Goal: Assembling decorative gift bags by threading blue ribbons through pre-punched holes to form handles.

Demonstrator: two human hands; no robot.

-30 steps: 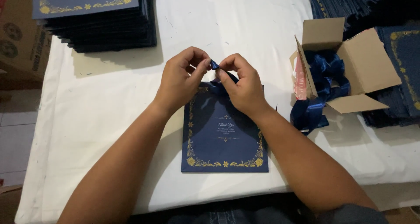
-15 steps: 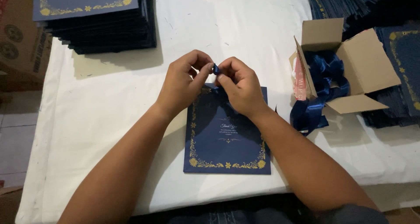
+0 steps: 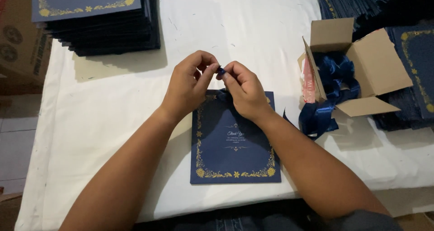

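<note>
**Operator:** Hands status, please.

**Instructor:** Left hand (image 3: pixel 187 84) and right hand (image 3: pixel 244 88) meet above the top edge of the card (image 3: pixel 235 143). Each grip is pinched closed on the blue ribbon (image 3: pixel 220 70); only a small bit of it shows between the fingertips, so I cannot tell whether the knot is formed.

**Operator:** Card position?

**Instructor:** Flat on the white worktop (image 3: pixel 253 37), near its front edge, directly below both hands. Navy face with gold border, facing up, partly covered by the right hand.

**Operator:** Procedure for doing this step well?

**Instructor:** In my judgement: keep both pinches close together, pull evenly to either side, and hold the ribbon centred on the top edge. Uneven pull would likely skew the bow or slide the card. Keep the wrists off the printed face.

**Operator:** Item count?

**Instructor:** One card in work. One open cardboard box (image 3: pixel 361 64), right of the hands, holding loose ribbon lengths (image 3: pixel 332 84), tangled and not countable, with some spilling onto the worktop. One tall stack of like cards (image 3: pixel 97 18) at far left; number in it cannot be told. More dark cards (image 3: pixel 413 73) lie piled behind and right of the box. One brown carton (image 3: pixel 18 41) shows at the left edge.
</note>
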